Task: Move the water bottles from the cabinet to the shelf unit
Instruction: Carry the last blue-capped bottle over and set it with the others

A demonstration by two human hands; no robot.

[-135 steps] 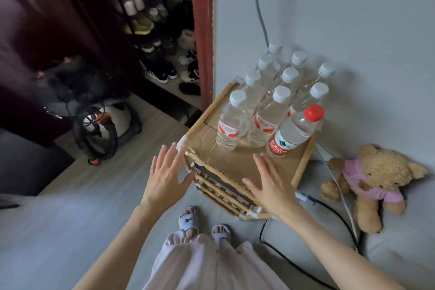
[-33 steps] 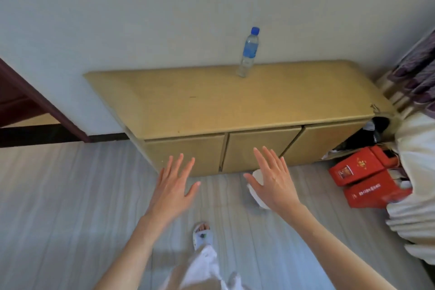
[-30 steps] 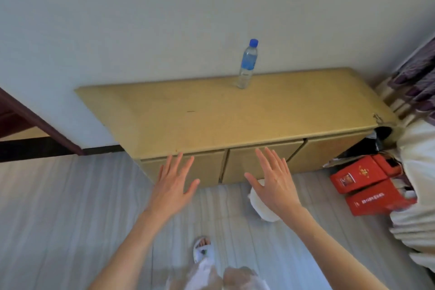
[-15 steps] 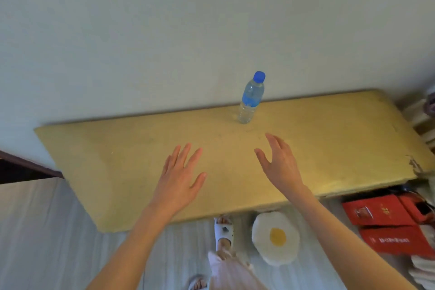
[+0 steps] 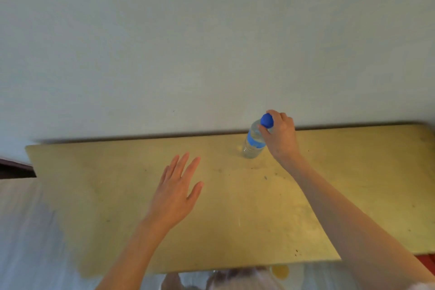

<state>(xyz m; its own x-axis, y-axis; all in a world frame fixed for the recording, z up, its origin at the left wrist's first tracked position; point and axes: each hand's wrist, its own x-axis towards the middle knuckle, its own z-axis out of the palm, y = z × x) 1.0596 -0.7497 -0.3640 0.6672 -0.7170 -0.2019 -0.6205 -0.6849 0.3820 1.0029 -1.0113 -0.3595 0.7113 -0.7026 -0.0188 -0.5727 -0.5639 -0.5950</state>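
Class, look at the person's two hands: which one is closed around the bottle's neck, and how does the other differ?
The right hand, its fingers wrapped just below the blue cap of the water bottle. The left hand is flat, spread and empty over the cabinet top.

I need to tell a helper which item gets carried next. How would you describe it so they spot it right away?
Find the long yellow cabinet against the pale wall. Near its back edge stands one clear water bottle with a blue cap and blue label, the right hand closing around its neck. Nothing else stands on that top.
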